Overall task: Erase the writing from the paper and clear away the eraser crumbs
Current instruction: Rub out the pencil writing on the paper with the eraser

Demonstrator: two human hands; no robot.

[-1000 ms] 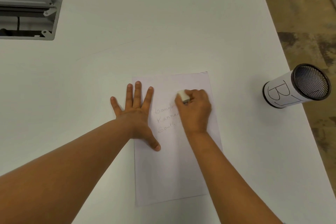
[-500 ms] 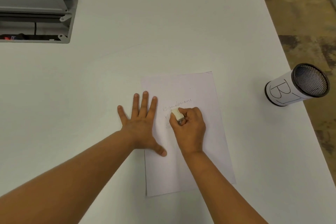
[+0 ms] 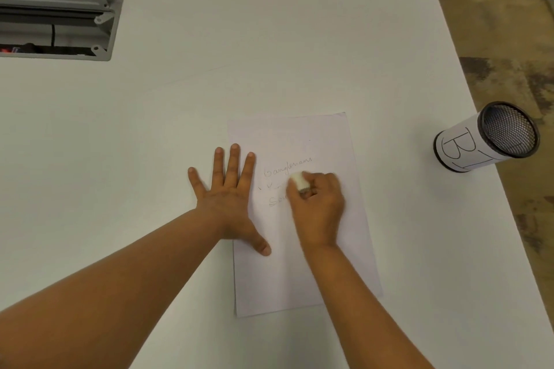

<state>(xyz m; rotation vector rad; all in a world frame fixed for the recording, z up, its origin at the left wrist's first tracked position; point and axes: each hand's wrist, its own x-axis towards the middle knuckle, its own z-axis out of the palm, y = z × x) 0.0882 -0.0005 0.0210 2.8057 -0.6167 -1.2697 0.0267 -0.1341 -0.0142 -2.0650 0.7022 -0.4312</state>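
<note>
A white sheet of paper (image 3: 302,135) lies on the white table (image 3: 269,39), with three lines of faint pencil writing (image 3: 287,167) on its upper half. My left hand (image 3: 230,198) lies flat with spread fingers across the paper's left edge, thumb on the sheet. My right hand (image 3: 319,204) is closed around a white eraser (image 3: 299,181), which presses on the second line of writing. This hand hides the right parts of the second and third lines. I cannot make out any crumbs.
A black mesh cup (image 3: 485,138) wrapped in a white label marked "B" stands near the table's right edge. A grey metal housing (image 3: 60,3) sits at the far left corner. Beyond the right edge is brown floor (image 3: 509,39).
My right hand slid the eraser from the first line down and left, then back to the right along the second line. The second line looks fainter. My left hand stays flat on the paper.
</note>
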